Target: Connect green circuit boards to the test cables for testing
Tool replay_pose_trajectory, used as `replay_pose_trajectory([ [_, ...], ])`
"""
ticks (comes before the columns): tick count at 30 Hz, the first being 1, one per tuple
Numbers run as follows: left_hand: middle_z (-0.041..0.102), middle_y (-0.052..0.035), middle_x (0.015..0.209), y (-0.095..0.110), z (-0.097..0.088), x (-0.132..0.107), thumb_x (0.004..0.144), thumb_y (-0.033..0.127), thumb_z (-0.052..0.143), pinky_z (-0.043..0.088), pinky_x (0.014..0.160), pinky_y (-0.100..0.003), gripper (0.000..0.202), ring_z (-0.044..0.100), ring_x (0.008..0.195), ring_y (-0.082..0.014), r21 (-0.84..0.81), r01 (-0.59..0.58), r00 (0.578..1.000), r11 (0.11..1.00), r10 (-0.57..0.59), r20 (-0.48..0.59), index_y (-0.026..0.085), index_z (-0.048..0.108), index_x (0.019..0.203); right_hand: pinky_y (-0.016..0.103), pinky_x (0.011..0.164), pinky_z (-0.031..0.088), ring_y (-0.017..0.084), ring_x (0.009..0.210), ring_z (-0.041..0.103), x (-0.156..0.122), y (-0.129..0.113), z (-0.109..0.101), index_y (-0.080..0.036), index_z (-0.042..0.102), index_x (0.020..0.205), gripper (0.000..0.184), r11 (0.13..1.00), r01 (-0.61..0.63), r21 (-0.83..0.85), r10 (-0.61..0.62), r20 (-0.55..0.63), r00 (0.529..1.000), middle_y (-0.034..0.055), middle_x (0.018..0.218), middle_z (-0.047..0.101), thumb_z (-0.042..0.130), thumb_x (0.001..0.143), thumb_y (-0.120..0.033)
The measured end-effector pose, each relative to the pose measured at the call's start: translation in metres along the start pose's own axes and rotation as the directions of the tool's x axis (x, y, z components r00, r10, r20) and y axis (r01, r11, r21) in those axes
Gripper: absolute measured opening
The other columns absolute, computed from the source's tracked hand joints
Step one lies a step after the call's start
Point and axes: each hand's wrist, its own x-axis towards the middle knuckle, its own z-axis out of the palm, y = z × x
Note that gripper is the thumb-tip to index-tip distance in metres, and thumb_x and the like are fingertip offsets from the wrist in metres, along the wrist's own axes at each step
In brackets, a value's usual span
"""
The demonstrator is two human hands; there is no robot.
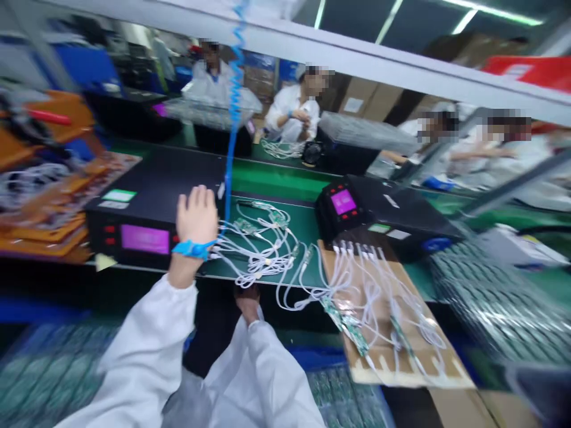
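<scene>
My left hand (pixel 198 215) lies flat, fingers stretched, against the right front part of a black box (pixel 156 178) with a lit pink screen (pixel 145 238). Around that wrist sits a blue wristband (pixel 193 249). A blue coiled cord (pixel 232 119) hangs down beside the hand. White cables (pixel 263 261) tangle just to its right, with small green circuit boards (pixel 244 226) among them. My right hand (pixel 247 297) is low at the bench's front edge, partly under it; its fingers are hidden in shadow.
A second black box (pixel 379 208) stands right, its cables running over a brown cardboard sheet (pixel 410 309) that overhangs the bench edge. Clear trays of boards (pixel 495 297) lie at far right. Orange racks (pixel 57 196) stand left. Co-workers in white (pixel 294 110) sit opposite, beyond a metal beam (pixel 357 50).
</scene>
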Motion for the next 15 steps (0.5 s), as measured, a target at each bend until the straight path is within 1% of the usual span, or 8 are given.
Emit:
replay_pose_trajectory([
  [2,0.042,-0.0202,0.165,0.002,-0.002,0.002,0.1,0.013,0.033,0.023,0.132,-0.051,0.058,0.035,0.158,-0.0295,0.052,0.022,1.0,0.998,-0.022,0.001,0.001,0.047,0.154,0.051,0.116,0.042,0.041,0.138,0.056,-0.005,-0.003,-0.004,-0.006,0.065,0.141,0.057,0.999,-0.015,-0.038,0.016,0.019,1.0,0.0278,0.152,0.055,0.047,0.106,-0.047],
  [3,0.042,-0.019,0.166,0.001,-0.003,0.003,0.1,0.013,0.034,0.024,0.132,-0.052,0.058,0.036,0.158,-0.029,0.077,0.026,1.0,0.997,-0.025,-0.002,0.003,0.048,0.155,0.052,0.115,0.043,0.041,0.139,0.057,-0.007,-0.005,-0.005,-0.005,0.064,0.141,0.058,0.999,-0.009,-0.05,0.01,0.026,1.0,0.029,0.153,0.054,0.047,0.106,-0.048],
  [5,0.041,-0.021,0.165,0.0,-0.003,0.003,0.1,0.013,0.036,0.027,0.13,-0.054,0.058,0.036,0.157,-0.0303,0.127,0.002,1.0,0.992,-0.003,0.01,0.003,0.047,0.156,0.052,0.115,0.043,0.04,0.139,0.058,-0.01,-0.008,-0.008,-0.005,0.063,0.143,0.059,0.997,0.008,-0.071,-0.006,0.036,0.999,0.0301,0.154,0.053,0.048,0.106,-0.048],
  [7,0.039,-0.0229,0.166,-0.001,-0.004,0.003,0.1,0.013,0.035,0.028,0.129,-0.054,0.058,0.036,0.158,-0.0314,0.161,-0.017,0.999,0.987,0.012,0.032,0.001,0.045,0.157,0.05,0.116,0.044,0.039,0.14,0.058,-0.015,-0.01,-0.011,-0.005,0.062,0.144,0.06,0.996,0.023,-0.088,-0.02,0.036,0.999,0.0301,0.153,0.053,0.049,0.105,-0.049],
  [10,0.037,-0.023,0.167,0.0,-0.005,0.001,0.101,0.011,0.031,0.026,0.13,-0.054,0.059,0.034,0.158,-0.0321,0.179,-0.021,0.998,0.984,0.011,0.058,-0.002,0.042,0.158,0.046,0.117,0.043,0.037,0.143,0.055,-0.018,-0.01,-0.016,-0.003,0.062,0.144,0.062,0.994,0.035,-0.106,-0.032,0.025,0.999,0.0289,0.153,0.054,0.049,0.105,-0.05],
  [15,0.036,-0.0216,0.168,0.001,-0.005,0.001,0.102,0.012,0.031,0.026,0.131,-0.053,0.059,0.033,0.159,-0.0313,0.197,-0.018,0.998,0.98,0.004,0.07,-0.001,0.04,0.159,0.044,0.118,0.042,0.037,0.142,0.055,-0.013,0.003,-0.013,-0.006,0.066,0.14,0.06,0.99,0.059,-0.132,-0.063,-0.031,0.998,0.0268,0.15,0.059,0.051,0.103,-0.051],
])
